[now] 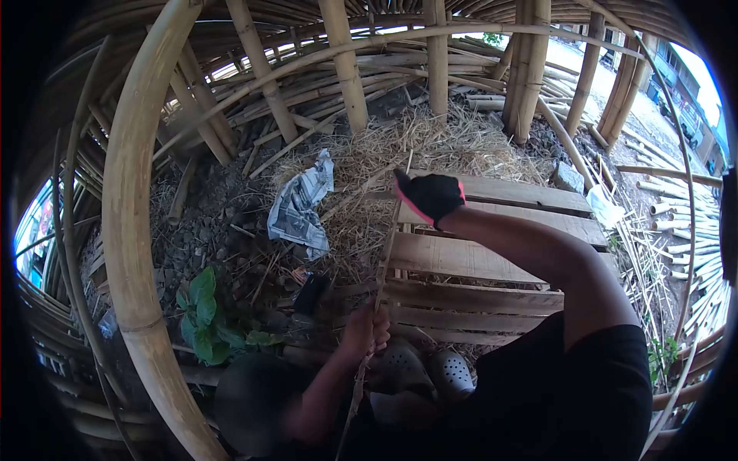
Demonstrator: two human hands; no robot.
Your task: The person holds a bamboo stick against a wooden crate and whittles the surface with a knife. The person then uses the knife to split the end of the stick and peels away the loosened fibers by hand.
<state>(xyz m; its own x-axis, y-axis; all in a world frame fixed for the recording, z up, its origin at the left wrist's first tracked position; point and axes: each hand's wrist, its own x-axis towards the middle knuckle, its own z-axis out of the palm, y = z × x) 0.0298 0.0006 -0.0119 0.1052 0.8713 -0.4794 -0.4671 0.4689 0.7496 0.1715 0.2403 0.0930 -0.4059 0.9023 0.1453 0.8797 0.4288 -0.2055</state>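
A long, thin bamboo strip (pixel 385 257) runs from the middle of the view down to the bottom edge. My left hand (pixel 367 332), bare, is closed around its lower part, just above my shoes. Farther out, my right hand (pixel 432 197) wears a black glove with pink edging. Its fingers are closed at the strip's upper part, though the glove hides exactly how they grip. Beneath my right forearm lies a slatted wooden pallet (pixel 453 255), with the strip passing along its left edge.
A thick bamboo pole (pixel 131 230) rises close on the left. Crumpled newspaper (pixel 298 211), a dark object (pixel 311 293) and a leafy plant (pixel 206 319) lie left of the pallet. Straw (pixel 461 150) covers the ground behind it. Cut bamboo poles (pixel 684 223) are piled at right.
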